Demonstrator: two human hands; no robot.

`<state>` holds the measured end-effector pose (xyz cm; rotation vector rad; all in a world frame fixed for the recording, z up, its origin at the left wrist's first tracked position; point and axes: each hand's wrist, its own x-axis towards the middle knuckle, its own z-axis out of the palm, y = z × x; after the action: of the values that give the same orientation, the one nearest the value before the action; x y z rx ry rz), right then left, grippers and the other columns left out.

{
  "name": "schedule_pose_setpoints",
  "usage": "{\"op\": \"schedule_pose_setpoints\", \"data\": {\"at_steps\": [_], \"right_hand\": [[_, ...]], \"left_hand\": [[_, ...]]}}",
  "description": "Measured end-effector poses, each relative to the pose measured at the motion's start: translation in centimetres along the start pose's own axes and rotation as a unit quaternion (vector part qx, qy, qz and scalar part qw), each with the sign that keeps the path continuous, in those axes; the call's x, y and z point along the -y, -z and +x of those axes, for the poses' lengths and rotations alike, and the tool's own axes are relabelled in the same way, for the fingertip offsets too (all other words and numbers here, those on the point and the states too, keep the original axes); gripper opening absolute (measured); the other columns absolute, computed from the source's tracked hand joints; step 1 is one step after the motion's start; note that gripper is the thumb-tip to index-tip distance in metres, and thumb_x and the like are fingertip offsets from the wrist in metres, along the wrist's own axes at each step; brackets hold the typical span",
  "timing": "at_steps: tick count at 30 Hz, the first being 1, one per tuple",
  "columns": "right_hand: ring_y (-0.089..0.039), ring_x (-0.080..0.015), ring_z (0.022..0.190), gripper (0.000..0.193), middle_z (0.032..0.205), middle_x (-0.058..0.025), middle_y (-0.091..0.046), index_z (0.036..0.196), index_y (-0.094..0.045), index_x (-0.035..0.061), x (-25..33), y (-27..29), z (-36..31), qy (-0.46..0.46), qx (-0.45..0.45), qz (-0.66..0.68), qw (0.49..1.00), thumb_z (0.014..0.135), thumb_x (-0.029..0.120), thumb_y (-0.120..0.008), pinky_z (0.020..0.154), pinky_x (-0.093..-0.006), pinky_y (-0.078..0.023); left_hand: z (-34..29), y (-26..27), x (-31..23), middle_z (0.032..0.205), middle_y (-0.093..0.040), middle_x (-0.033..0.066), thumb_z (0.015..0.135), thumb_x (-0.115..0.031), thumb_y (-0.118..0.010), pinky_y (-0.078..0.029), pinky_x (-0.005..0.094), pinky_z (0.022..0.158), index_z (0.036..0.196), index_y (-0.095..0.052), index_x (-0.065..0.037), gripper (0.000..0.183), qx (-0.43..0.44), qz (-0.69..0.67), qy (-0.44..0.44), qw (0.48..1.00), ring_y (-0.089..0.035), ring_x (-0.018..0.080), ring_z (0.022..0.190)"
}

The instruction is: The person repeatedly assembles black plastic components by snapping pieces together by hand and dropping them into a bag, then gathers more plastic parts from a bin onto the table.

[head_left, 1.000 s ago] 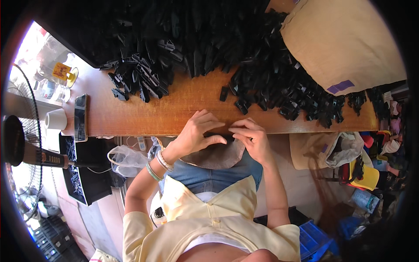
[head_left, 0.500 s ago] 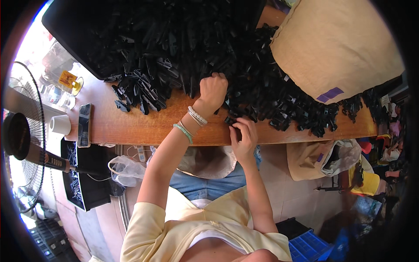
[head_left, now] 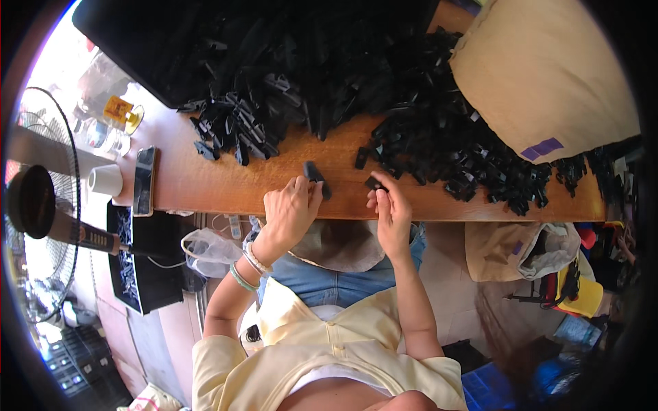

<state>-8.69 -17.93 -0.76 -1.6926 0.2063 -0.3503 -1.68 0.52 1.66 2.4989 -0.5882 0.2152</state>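
Observation:
Between the fingertips of my left hand (head_left: pixel 291 211) is a long, narrow black plastic piece (head_left: pixel 317 178), standing out past the thumb over the table's front edge. My right hand (head_left: pixel 393 218), a little way to the right, pinches a small black plastic piece (head_left: pixel 373 183) between thumb and forefinger. The two pieces are apart. Beyond my left hand lies a heap of long black plastic pieces (head_left: pixel 243 127). A heap of smaller black plastic pieces (head_left: pixel 473 164) spreads over the wooden table (head_left: pixel 185 181) to the right.
A phone (head_left: pixel 144 181) and a white cup (head_left: pixel 105 179) are at the table's left end, near a fan (head_left: pixel 55 212). A large beige sack (head_left: pixel 548 75) stands at the far right. Below the table are an open bag (head_left: pixel 493 253) and a black bin (head_left: pixel 157 281).
My left hand has come back from the heap toward me with a long black piece. My right hand has lifted slightly and now shows a small black piece. The view has shifted slightly.

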Motion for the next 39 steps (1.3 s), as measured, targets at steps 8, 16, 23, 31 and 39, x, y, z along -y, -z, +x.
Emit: {"op": "schedule_pose_setpoints", "data": {"at_steps": [8, 16, 23, 31, 39], "right_hand": [[-0.059, -0.0119, 0.078, 0.036, 0.095, -0.0072, -0.061, 0.13, -0.058, 0.0013, -0.7, -0.2, 0.2, 0.021, -0.018, -0.002, 1.0, 0.094, -0.002, -0.058, 0.071, -0.0237, -0.049], [-0.054, -0.0111, 0.071, 0.028, 0.092, -0.0068, -0.062, 0.118, -0.065, -0.0009, -0.6, -0.3, 1.2, 0.06, -0.028, -0.078, 0.995, 0.09, 0.004, -0.065, 0.061, -0.0238, -0.044], [-0.055, -0.0116, 0.073, 0.027, 0.091, -0.0056, -0.062, 0.116, -0.066, 0.0008, -0.8, -0.5, 1.4, 0.102, -0.054, -0.078, 0.99, 0.089, 0.004, -0.068, 0.066, -0.0241, -0.046], [-0.054, -0.0144, 0.074, 0.026, 0.089, -0.0061, -0.061, 0.113, -0.068, 0.0005, -0.7, -0.5, 1.9, 0.105, -0.053, -0.088, 0.989, 0.087, 0.005, -0.07, 0.066, -0.0261, -0.044], [-0.057, -0.024, 0.087, 0.027, 0.091, -0.0084, -0.066, 0.106, -0.071, 0.0006, 0.4, 0.4, 3.6, 0.169, 0.099, -0.182, 0.964, 0.079, 0.004, -0.074, 0.079, -0.0335, -0.045]], "left_hand": [[1.4, 0.7, 3.3, 0.112, -0.055, 0.0141, 0.084, -0.007, -0.068, -0.051, 0.0412, 0.073, 0.114, -0.064, -0.004, 0.03, -0.007, -0.042, -0.087, 0.995, -0.062, 0.0318, 0.089], [4.7, 0.8, 1.8, 0.108, -0.059, 0.0115, 0.073, -0.004, -0.065, -0.047, 0.0392, 0.084, 0.108, -0.066, 0.001, 0.035, 0.003, 0.039, -0.273, 0.961, -0.058, 0.0275, 0.101], [3.4, -0.8, 1.3, 0.09, -0.061, 0.0093, 0.068, -0.002, -0.061, -0.047, 0.037, 0.082, 0.095, -0.066, 0.001, 0.028, 0.053, -0.103, -0.315, 0.942, -0.056, 0.0279, 0.092], [6.0, -1.5, 2.6, 0.087, -0.06, 0.0105, 0.078, -0.01, -0.074, -0.049, 0.0394, 0.077, 0.089, -0.07, -0.003, 0.014, -0.022, -0.158, -0.16, 0.974, -0.058, 0.0301, 0.087], [1.5, -1.1, 3.1, 0.092, -0.062, 0.0087, 0.073, -0.006, -0.077, -0.051, 0.0374, 0.075, 0.096, -0.073, -0.001, 0.024, -0.001, -0.21, -0.113, 0.971, -0.059, 0.0283, 0.085]]}}
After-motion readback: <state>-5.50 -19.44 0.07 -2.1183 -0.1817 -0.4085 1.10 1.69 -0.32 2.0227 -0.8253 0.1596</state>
